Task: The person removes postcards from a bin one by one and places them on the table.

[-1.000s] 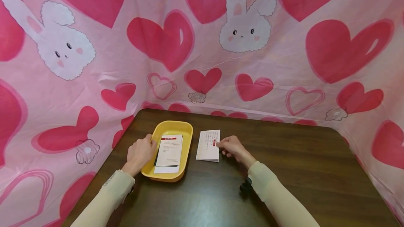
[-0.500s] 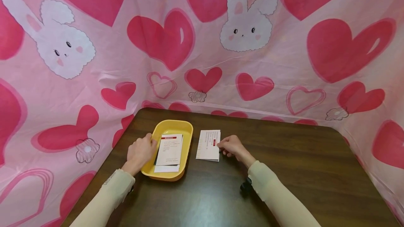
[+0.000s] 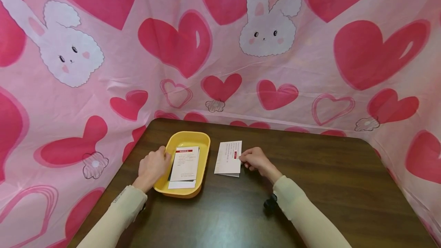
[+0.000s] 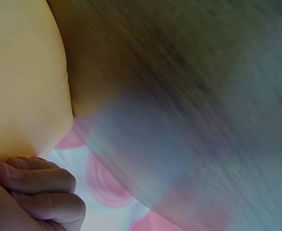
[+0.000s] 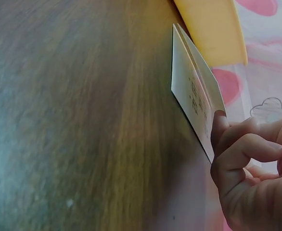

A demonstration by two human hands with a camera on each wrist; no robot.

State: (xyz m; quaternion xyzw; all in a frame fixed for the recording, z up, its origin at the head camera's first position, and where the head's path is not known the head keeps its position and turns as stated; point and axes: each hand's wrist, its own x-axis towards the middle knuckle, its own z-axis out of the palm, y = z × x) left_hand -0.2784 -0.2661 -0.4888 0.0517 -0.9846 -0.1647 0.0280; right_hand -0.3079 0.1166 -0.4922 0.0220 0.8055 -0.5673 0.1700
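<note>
My left hand (image 3: 152,167) grips the left rim of a yellow plastic tray (image 3: 204,152). In the left wrist view its curled fingers (image 4: 40,180) meet the tray wall (image 4: 25,86). Inside the tray lie printed paper cards (image 3: 185,163), stacked on one another, the top one with a red strip. To the tray's right is a white folded leaflet (image 3: 227,159) with printed text and a small red block. My right hand (image 3: 256,160) pinches the leaflet's right edge. In the right wrist view the leaflet's flaps (image 5: 191,89) stand slightly apart near the fingertips (image 5: 219,122).
Both things are on a dark brown wooden table (image 3: 310,186). A pink cloth (image 3: 220,60) with hearts and rabbits hangs behind the table and along its left side. A small black device (image 3: 270,204) sits under the right wrist.
The leaflet's right edge has risen slightly and shifted a little to the right with my right hand. My left hand and the tray stay in place.
</note>
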